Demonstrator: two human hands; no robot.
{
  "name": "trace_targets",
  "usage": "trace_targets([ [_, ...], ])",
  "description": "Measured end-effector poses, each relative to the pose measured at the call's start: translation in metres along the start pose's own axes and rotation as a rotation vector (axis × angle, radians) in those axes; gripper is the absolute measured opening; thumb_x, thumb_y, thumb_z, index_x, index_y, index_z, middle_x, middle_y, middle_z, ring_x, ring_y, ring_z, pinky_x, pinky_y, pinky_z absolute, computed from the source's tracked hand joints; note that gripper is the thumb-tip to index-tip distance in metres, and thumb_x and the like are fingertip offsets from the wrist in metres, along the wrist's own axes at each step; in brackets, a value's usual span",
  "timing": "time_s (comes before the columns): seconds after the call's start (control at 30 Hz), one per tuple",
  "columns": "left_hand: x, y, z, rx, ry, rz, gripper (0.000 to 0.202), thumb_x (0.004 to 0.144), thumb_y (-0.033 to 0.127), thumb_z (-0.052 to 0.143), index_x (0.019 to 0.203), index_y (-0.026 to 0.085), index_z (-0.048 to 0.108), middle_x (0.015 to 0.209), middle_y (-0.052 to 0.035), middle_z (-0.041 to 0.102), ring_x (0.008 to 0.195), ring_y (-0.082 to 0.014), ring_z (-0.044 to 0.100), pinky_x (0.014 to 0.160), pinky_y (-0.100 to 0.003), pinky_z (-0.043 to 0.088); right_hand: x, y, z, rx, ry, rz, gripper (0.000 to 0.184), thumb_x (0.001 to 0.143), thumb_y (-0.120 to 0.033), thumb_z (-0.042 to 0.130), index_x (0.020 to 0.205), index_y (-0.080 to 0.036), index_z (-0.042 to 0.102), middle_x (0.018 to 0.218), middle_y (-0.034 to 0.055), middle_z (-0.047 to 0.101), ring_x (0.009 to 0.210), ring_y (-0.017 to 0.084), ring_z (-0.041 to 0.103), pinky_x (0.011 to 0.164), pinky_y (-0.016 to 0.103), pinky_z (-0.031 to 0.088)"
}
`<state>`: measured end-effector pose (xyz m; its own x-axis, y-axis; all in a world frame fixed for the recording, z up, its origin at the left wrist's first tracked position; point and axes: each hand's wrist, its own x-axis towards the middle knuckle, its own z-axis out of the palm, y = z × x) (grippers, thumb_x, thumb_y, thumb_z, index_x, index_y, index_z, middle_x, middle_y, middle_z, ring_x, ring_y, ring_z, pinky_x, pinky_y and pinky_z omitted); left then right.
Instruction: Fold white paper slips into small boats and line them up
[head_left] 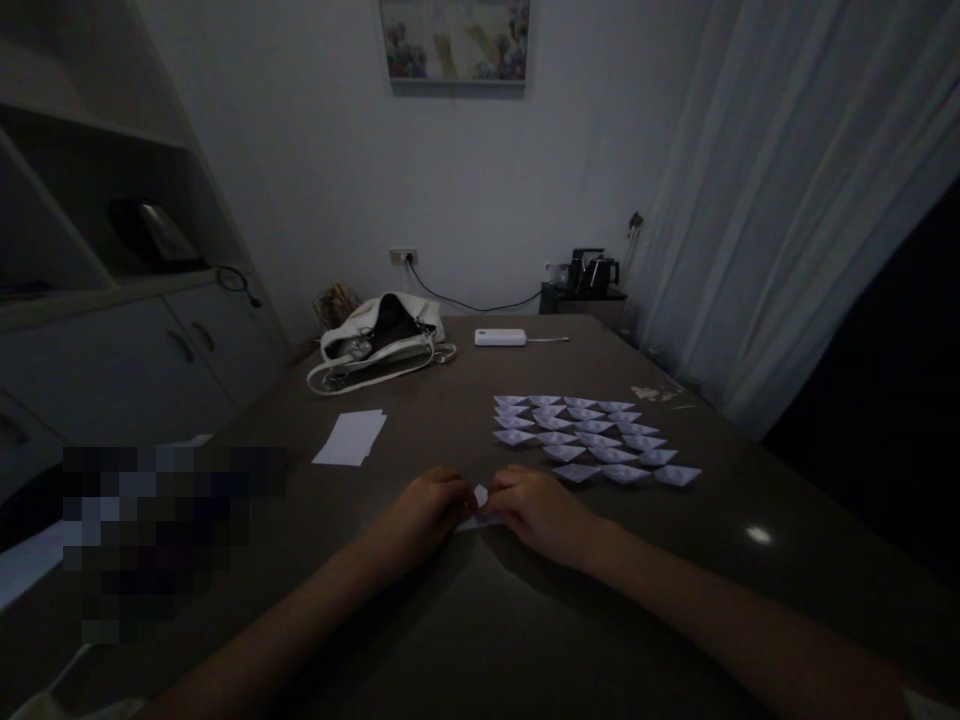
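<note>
My left hand (426,512) and my right hand (536,508) meet on the dark table (465,620), fingers pinched together on a small white piece of folded paper (480,497) that shows between them. Most of that paper is hidden under my fingers. Just beyond my right hand lie several folded white paper shapes (592,438) set out in rows. A small stack of flat white paper sheets (350,437) rests to the left, beyond my left hand.
A white handbag (379,340) lies at the far left of the table, a white power bank (500,337) with its cable beside it. Cabinets and shelves stand left, a curtain right, a kettle on a stand by the back wall.
</note>
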<state>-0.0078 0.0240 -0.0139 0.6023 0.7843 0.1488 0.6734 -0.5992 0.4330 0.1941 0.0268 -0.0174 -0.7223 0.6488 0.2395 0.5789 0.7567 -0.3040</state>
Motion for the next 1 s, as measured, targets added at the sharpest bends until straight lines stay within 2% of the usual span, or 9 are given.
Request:
trace_targets([
  [0.1,-0.002,0.004,-0.006,0.105,-0.039,0.045,0.019,0.085,0.008,0.049,0.087,0.015,0.066,0.088,-0.0060,0.063,0.082,-0.0171,0.060,0.070,-0.025,0.043,-0.001,-0.002,-0.004,-0.042,-0.037,-0.025,0.038,0.080,0.001,0.050,0.098,-0.024,0.072,0.091,0.0042,0.066,0.084,0.015,0.057,0.070,0.024,0.039],
  [0.2,-0.004,0.009,-0.015,0.258,-0.103,0.099,0.015,0.084,0.012,0.053,0.080,0.015,0.066,0.084,-0.0054,0.064,0.076,-0.0178,0.059,0.064,-0.026,0.041,0.000,-0.005,-0.008,-0.108,-0.072,-0.016,0.039,0.080,0.002,0.050,0.098,-0.024,0.072,0.090,0.0048,0.067,0.084,0.017,0.057,0.069,0.025,0.039],
  [0.37,-0.005,0.011,-0.020,0.299,-0.083,0.166,0.017,0.085,0.012,0.052,0.076,0.017,0.065,0.083,-0.0034,0.065,0.078,-0.0172,0.058,0.066,-0.026,0.040,0.001,-0.006,-0.015,-0.209,-0.087,0.060,0.032,0.077,0.003,0.051,0.082,-0.018,0.075,0.081,0.0067,0.067,0.082,0.018,0.055,0.068,0.027,0.037],
  [0.47,-0.006,0.008,-0.017,0.289,-0.063,0.141,0.019,0.082,0.008,0.050,0.071,0.016,0.064,0.079,-0.0038,0.063,0.077,-0.0172,0.057,0.064,-0.025,0.040,0.001,-0.005,-0.019,-0.243,-0.081,0.067,0.029,0.078,0.001,0.052,0.075,-0.017,0.075,0.081,0.0077,0.068,0.083,0.019,0.055,0.070,0.029,0.037],
  [0.8,-0.005,0.008,-0.019,0.301,-0.068,0.042,0.021,0.076,0.005,0.047,0.067,0.016,0.063,0.075,-0.0059,0.064,0.078,-0.0195,0.058,0.065,-0.027,0.043,-0.001,-0.004,-0.015,-0.224,-0.065,0.142,0.031,0.073,0.002,0.051,0.078,-0.017,0.075,0.080,0.0078,0.069,0.082,0.020,0.059,0.070,0.030,0.039],
  [1.0,-0.005,0.007,-0.018,0.285,-0.081,-0.010,0.022,0.076,0.007,0.047,0.071,0.016,0.066,0.078,-0.0072,0.064,0.079,-0.0205,0.059,0.066,-0.028,0.044,-0.001,-0.007,-0.018,-0.225,-0.082,0.273,0.027,0.071,0.000,0.051,0.076,-0.014,0.073,0.081,0.0100,0.069,0.080,0.021,0.062,0.069,0.029,0.041],
])
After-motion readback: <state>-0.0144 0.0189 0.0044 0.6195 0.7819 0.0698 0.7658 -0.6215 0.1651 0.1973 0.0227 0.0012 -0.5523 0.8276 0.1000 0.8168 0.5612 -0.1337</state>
